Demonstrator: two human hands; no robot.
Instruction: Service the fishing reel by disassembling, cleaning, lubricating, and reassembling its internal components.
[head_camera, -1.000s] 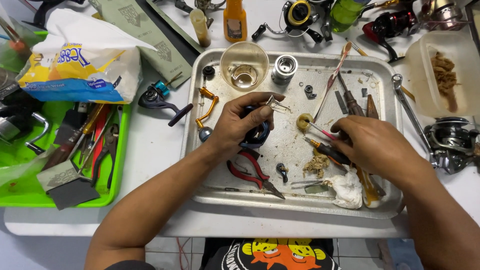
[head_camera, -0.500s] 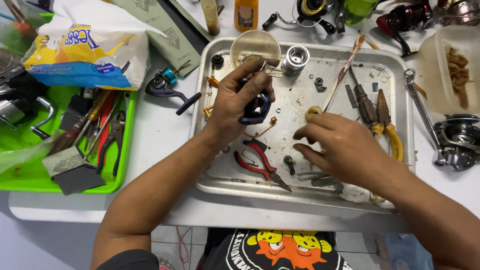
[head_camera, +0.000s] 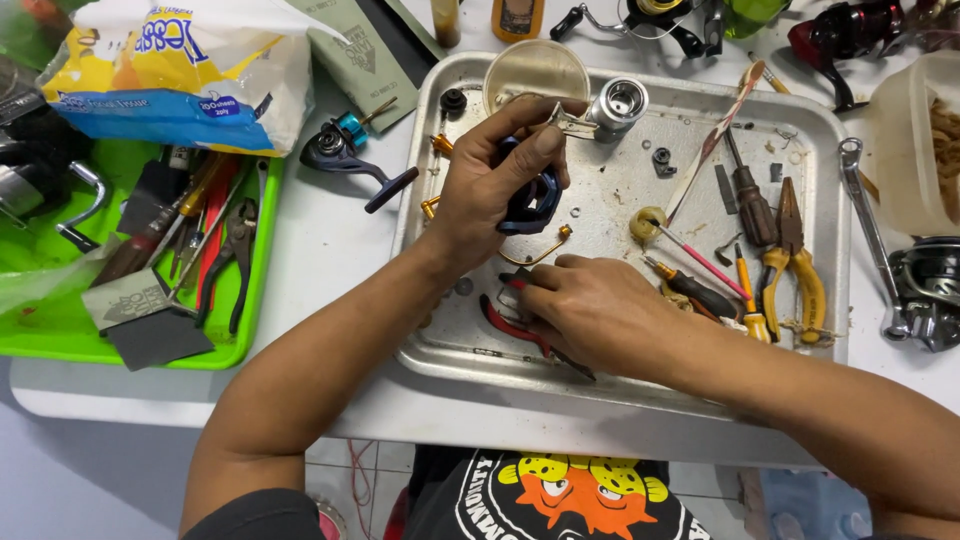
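Note:
My left hand (head_camera: 495, 180) grips a dark blue fishing reel part (head_camera: 535, 198) over the metal tray (head_camera: 620, 375); a gold bail wire (head_camera: 545, 250) curves out below it. My right hand (head_camera: 595, 310) rests palm down on the tray over the red-handled pliers (head_camera: 510, 325), fingers curled on their handles. A silver spool (head_camera: 618, 103) and a round clear lid (head_camera: 535, 70) lie just beyond my left hand. Whether the pliers are lifted I cannot tell.
Screwdrivers (head_camera: 745, 200), yellow-handled pliers (head_camera: 795, 265) and small parts lie on the tray's right side. A green tray (head_camera: 250, 300) of tools sits left, with a tissue pack (head_camera: 175, 75) above it. A wrench (head_camera: 870, 225) and another reel (head_camera: 930, 290) lie at the right.
My right hand has moved left across the tray, from the screwdrivers to the red-handled pliers. My left hand keeps hold of the blue reel part. The view has shifted closer.

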